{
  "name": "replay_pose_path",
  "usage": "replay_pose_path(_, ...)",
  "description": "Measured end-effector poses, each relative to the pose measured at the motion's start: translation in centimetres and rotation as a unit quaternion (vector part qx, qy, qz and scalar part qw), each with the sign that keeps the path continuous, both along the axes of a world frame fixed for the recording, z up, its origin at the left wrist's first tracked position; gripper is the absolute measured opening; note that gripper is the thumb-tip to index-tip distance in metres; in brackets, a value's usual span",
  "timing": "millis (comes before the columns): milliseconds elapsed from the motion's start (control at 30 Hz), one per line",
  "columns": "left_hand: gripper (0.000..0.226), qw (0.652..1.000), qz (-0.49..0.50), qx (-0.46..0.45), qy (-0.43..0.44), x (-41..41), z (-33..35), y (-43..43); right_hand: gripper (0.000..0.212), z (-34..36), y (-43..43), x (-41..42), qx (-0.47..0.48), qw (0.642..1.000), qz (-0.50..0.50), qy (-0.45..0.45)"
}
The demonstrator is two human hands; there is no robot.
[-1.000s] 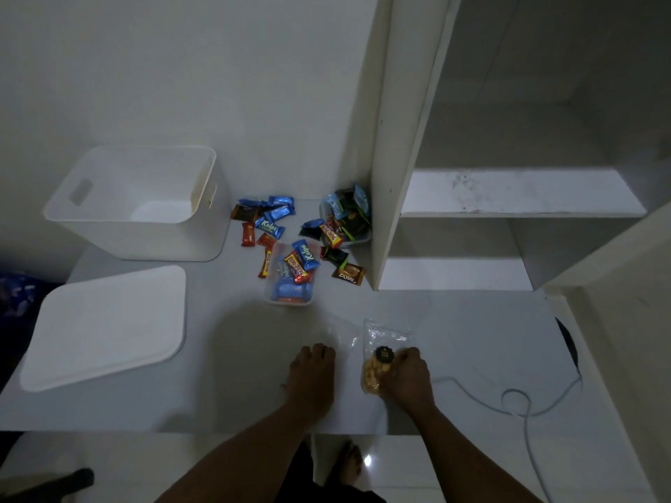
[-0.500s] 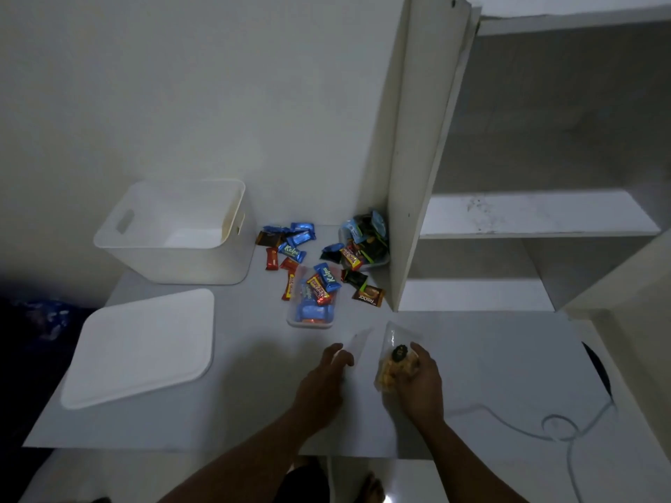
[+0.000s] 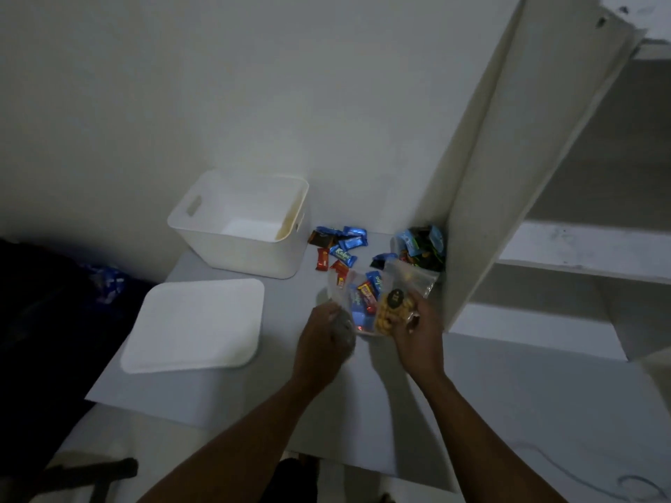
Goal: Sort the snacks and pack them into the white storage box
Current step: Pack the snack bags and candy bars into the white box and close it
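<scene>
View: head camera
Snack bag [image 3: 394, 303]: clear, holds yellow round pieces and carries a dark round label. It is off the table, to the right of the white storage box [image 3: 232, 248], with its top end leaning toward the shelf panel [image 3: 508, 176].
Right hand [image 3: 417, 332]: grasps the lower right edge of the snack bag. Fingers are curled on the plastic and the bag's body stands above and left of the knuckles.
Right arm: reaches forward from the lower right, forearm slanted left.
Left hand [image 3: 323, 335]: fingers curled around a clear plastic piece [image 3: 339, 299]. This area is blurred, so the exact hold is unclear.
Left arm: reaches forward from the lower centre, just left of the right hand.
Clear tub [image 3: 361, 315]: on the table between the two hands, holding blue and red wrapped snacks.
Loose wrapped snacks [image 3: 339, 248]: on the table [image 3: 218, 393] just right of the box.
Second snack pile [image 3: 423, 245]: further right of the box, against the shelf panel.
Lid [image 3: 192, 324]: lies flat in front of the box.
</scene>
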State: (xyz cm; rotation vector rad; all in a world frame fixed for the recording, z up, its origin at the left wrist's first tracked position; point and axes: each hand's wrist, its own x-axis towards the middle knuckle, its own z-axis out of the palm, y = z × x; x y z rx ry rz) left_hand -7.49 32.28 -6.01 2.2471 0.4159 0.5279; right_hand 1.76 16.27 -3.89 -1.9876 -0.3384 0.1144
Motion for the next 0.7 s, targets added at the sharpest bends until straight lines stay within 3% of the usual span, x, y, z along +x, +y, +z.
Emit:
replay_pose_path(133,0.029,0.992,0.107,-0.012,-0.062,0.8,2.6,4.3,0.042,1.8,5.3,1.1,0.021,0.998,0.031,-0.055)
replay_pose_path(333,0.033,0.977,0.167,-0.072,-0.112,3.5,5.2,13.6,0.036,5.4,14.7,2.7,0.077,0.993,0.009,-0.087)
replay_pose_path(567,0.041,0.974,0.107,-0.066,-0.188,5.9,8.2,25.4,0.035,7.6,26.4,4.9,0.104,0.990,0.004,-0.095)
replay_pose_path(700,0.047,0.982,0.087,-0.048,-0.161,7.7,8.5,30.9,0.040,7.5,31.1,6.0,0.103,0.992,0.002,-0.078)
